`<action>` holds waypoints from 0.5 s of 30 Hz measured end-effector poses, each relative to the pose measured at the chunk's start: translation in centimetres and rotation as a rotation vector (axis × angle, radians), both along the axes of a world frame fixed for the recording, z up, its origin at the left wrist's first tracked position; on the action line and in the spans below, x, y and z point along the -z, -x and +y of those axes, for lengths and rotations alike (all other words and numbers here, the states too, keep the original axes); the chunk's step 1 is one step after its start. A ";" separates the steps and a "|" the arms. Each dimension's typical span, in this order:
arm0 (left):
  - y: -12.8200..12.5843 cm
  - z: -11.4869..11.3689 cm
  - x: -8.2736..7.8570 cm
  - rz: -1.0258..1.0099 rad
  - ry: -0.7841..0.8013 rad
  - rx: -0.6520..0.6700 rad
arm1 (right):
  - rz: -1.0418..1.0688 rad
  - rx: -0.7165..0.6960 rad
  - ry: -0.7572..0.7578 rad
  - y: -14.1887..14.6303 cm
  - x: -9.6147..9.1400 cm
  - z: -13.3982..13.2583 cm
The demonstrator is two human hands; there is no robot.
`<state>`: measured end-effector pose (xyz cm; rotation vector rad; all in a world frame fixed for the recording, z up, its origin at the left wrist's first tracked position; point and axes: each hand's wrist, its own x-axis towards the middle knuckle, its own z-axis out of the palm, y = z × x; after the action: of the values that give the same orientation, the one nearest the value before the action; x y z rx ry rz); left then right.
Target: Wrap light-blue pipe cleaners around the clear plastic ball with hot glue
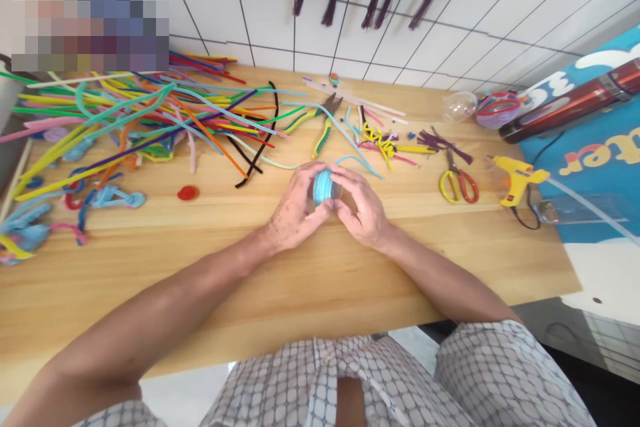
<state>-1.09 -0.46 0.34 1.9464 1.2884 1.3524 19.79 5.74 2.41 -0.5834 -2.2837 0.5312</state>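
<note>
Cradling a round blue-striped thingy [324, 187] between them, the left hand [295, 210] and right hand [363, 207] are gripping it. Pliers [327, 111] are chilling just past them, scissors [455, 172] are lying off to their right.

Head view, single: set above and behind the hands [294, 208], facing forward and down. Range near; worktop [330, 280] around the hands, gridded wall [270, 7] beyond.

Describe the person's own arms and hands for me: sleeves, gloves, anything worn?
The left hand and right hand wear no gloves, and no watch shows. The forearms are uncovered. The short sleeves match the pale shirt, printed with a dark lattice.
</note>
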 end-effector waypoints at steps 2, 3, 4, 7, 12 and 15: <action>-0.1 0.1 0.2 0.003 -0.017 -0.026 | 0.003 -0.003 -0.021 0.0 0.0 0.0; -0.1 0.1 0.3 0.007 -0.020 -0.035 | 0.010 -0.009 -0.031 0.0 0.1 0.0; -0.1 0.2 0.3 0.012 -0.018 -0.041 | 0.017 -0.013 -0.038 0.0 0.1 0.0; 0.0 0.2 0.2 0.027 0.013 -0.028 | 0.014 -0.012 -0.026 -0.1 0.1 0.0; 0.2 0.0 -0.2 0.020 0.057 -0.021 | 0.001 0.003 -0.003 0.0 0.1 0.0; 0.3 -0.1 -0.3 0.000 0.036 -0.001 | 0.043 -0.014 -0.041 0.1 0.1 0.0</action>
<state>-1.41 -0.59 0.63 1.9227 1.3046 1.3203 19.70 5.71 2.36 -0.5313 -2.2545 0.4975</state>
